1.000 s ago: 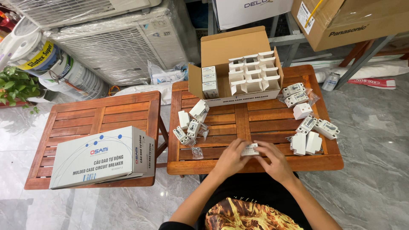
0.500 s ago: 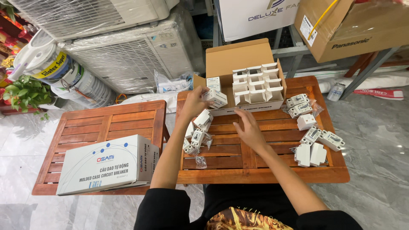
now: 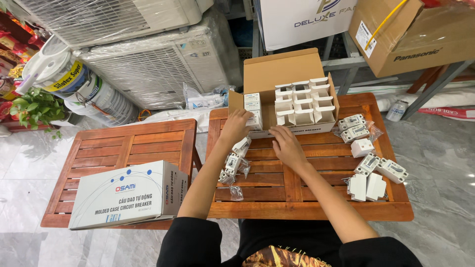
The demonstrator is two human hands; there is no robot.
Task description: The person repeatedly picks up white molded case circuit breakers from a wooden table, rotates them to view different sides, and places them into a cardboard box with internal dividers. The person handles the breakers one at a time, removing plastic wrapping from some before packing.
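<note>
The left hand has its fingers closed on a small white carton at the near left corner of the open brown cardboard box. The right hand lies flat, fingers loosely spread and empty, on the slatted wooden table just before the box's front wall.

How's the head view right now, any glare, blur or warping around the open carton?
Head view: even, soft light with faint shadows; the open carton and both hands, left and right, look sharp; mild glare on the plastic-wrapped air conditioner; wide-angle bending shows at the wooden table edges.
</note>
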